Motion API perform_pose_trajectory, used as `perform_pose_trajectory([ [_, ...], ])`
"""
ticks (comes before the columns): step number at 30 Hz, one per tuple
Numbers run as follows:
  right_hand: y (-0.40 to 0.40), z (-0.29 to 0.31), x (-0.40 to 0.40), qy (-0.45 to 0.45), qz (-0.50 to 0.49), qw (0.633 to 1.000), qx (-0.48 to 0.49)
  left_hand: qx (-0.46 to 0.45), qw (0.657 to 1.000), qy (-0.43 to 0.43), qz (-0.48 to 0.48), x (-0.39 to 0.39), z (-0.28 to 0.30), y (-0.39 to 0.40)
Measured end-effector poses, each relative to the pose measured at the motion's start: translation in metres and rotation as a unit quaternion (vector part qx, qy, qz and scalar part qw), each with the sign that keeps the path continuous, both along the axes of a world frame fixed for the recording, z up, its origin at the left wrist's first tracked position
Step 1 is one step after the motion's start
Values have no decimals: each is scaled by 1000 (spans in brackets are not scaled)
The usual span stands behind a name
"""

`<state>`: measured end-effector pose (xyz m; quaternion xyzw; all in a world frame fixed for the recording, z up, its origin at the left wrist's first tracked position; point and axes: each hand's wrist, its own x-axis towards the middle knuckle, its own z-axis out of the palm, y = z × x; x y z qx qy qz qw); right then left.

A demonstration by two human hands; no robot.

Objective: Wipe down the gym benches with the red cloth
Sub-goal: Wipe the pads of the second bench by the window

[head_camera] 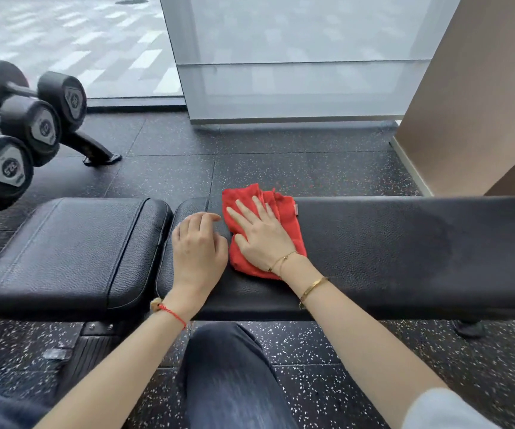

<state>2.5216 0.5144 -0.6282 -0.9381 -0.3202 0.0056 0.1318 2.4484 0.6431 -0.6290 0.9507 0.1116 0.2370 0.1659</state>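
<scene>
**Wiping under way at the long pad's left end**

Knee (pixel 228 366) at bottom centre; above it, right hand (pixel 262 233) presses flat, fingers straight, on the red cloth (pixel 290 218) mid-frame on the worktop (pixel 404 243). Left hand (pixel 199 243) rests beside, loosely curled, empty. Next, likely: sweep toward frame right.

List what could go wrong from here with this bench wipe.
1. The right hand presses flat on the bunched red cloth; its folds may skip patches of the long pad.
2. The left hand rests on the pad's end, so that spot may go unwiped.
3. The gap beside the seat pad is easy to miss.
4. The dumbbells sit close to the left; an elbow might bump them.
</scene>
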Motion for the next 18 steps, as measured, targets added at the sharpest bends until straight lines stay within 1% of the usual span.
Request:
perform_pose_trajectory([
  [4, 32, -2, -7, -6, 42, 999, 11, 6, 1000, 0, 29, -11, -9, 27],
  [7, 34, -3, -7, -5, 51, 998, 41, 4, 999, 15, 35, -17, -16, 37],
  [9, 30, 1, -7, 34, 53, 992, 112, -3, 999, 25, 42, -19, -20, 39],
  [11, 25, 7, -8, 77, 31, 975, 208, -13, 998, 24, 49, -20, -23, 38],
  [12, 22, 9, -9, 76, 4, 968, 238, -14, 998, 22, 51, -20, -23, 38],
  [13, 18, 10, -9, 62, -34, 967, 243, -15, 998, 23, 52, -19, -23, 37],
  [15, 8, 12, -10, 42, -123, 974, 186, -14, 998, 27, 52, -18, -22, 38],
  [17, -5, 11, -12, 71, -189, 973, 108, -15, 998, 28, 51, -18, -22, 38],
  [18, -10, 11, -14, 87, -206, 971, 80, -16, 998, 28, 52, -19, -22, 38],
])
